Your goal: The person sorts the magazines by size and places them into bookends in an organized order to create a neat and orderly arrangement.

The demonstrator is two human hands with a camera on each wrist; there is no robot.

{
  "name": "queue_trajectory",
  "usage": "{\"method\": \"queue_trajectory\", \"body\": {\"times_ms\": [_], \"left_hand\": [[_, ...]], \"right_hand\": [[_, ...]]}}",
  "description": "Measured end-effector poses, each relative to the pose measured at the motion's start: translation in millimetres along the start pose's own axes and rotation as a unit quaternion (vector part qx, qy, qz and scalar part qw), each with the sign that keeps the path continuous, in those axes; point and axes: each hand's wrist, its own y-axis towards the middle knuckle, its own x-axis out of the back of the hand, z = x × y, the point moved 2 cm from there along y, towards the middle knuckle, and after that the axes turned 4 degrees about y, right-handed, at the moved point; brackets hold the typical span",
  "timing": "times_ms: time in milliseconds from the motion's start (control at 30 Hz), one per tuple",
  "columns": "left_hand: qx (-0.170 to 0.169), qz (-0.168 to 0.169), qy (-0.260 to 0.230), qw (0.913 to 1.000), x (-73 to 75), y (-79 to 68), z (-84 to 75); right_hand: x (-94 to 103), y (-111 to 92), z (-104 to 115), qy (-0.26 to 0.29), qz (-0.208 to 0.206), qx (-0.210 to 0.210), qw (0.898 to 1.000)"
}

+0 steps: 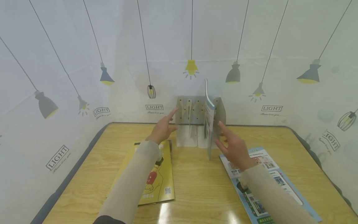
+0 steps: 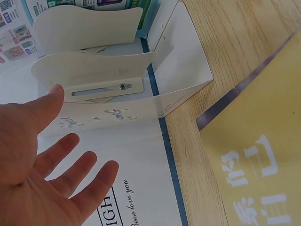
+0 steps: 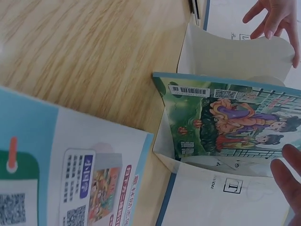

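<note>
Head view: left hand point(image 1: 162, 128) and right hand point(image 1: 237, 151), fingers spread, flank a pale book rack point(image 1: 186, 140). Between their fingertips, nearer the right hand's, a magazine point(image 1: 209, 124) stands upright in the rack.

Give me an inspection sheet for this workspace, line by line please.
Surface: light wood-grain table, some glare low in the head view.
Job's things: pale book rack holding one upright magazine; yellow magazine flat at left, blue-edged magazine flat at right.
Clutter: nothing seen.
Hands: left hand beside the rack's left end; right hand beside its right end; contact unclear.
Cables: nothing seen; lamp cords look printed.
Surroundings: pale wall covering with lamp pictures and "LIGHT" lettering.
</note>
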Motion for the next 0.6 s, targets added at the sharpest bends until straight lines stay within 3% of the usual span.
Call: {"method": "queue_trajectory", "body": {"times_ms": [367,600], "left_hand": [[-0.008,0.002,-0.005,1.0,-0.7,1.5,2.8],[-0.014,-0.002,-0.006,0.9999,-2.3,2.5,5.0]], "right_hand": [[4.2,-7,-8,-0.009,0.023,0.008,1.0],[8.7,-14,-18,-0.019,0.062,0.002,0.998]]}}
